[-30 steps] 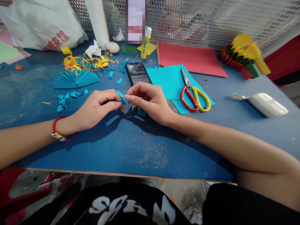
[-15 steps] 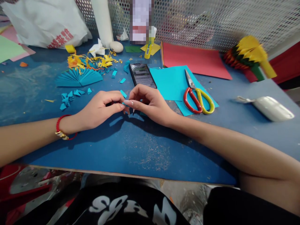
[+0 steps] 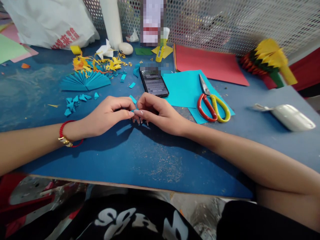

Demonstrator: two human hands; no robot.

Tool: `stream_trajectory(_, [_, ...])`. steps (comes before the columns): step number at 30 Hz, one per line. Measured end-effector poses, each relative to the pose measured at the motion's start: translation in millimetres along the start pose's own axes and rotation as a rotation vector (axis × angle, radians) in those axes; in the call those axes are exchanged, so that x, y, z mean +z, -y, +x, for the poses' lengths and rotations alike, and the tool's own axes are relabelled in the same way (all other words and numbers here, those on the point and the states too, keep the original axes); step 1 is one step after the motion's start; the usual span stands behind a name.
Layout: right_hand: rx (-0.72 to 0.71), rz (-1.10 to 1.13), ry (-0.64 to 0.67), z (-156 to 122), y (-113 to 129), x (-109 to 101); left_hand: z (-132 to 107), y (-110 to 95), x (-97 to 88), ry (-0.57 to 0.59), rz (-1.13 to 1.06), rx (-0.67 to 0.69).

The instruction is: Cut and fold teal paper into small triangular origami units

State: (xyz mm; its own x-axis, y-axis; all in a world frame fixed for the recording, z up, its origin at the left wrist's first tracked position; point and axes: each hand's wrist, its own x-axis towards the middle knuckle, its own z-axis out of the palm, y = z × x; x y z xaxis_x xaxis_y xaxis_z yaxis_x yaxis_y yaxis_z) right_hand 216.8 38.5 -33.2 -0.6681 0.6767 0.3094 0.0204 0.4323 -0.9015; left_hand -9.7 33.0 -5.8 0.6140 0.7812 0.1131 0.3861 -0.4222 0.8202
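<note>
My left hand (image 3: 107, 115) and my right hand (image 3: 160, 111) meet fingertip to fingertip at the middle of the blue table (image 3: 150, 160). Both pinch a small turquoise paper piece (image 3: 133, 99), mostly hidden between the fingers, pressed low near the table. A red cord bracelet (image 3: 65, 133) circles my left wrist. Just behind my hands lies a phone (image 3: 153, 81). A strip of turquoise paper (image 3: 124, 129) lies under my left hand.
Red-and-yellow scissors (image 3: 212, 105) rest on turquoise sheets (image 3: 183, 88); a red sheet (image 3: 207, 63) lies behind. A turquoise paper fan (image 3: 85, 81), folded bits (image 3: 73, 103), yellow scraps (image 3: 100, 63), a glue stick (image 3: 161, 50), a white object (image 3: 290, 116) and a folded paper model (image 3: 268, 58) surround them.
Both hands have lowered the turquoise piece toward the table and closed tighter over it, so less of it shows. The view has shifted slightly.
</note>
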Motion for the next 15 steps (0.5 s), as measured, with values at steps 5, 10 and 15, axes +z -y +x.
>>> stream_trajectory(5, [0.000,0.082,0.006,-0.4,-0.4,-1.0,0.1,-0.6,-0.1,-0.012,-0.059,-0.026])
stream_trajectory(10, [0.040,0.099,0.008,-0.4,-1.2,-1.7,-0.6,0.0,0.1,-0.020,-0.079,-0.015])
stream_trajectory(15, [0.057,0.164,0.016,1.1,1.8,-0.7,-1.2,-1.6,0.8,-0.024,-0.045,0.007])
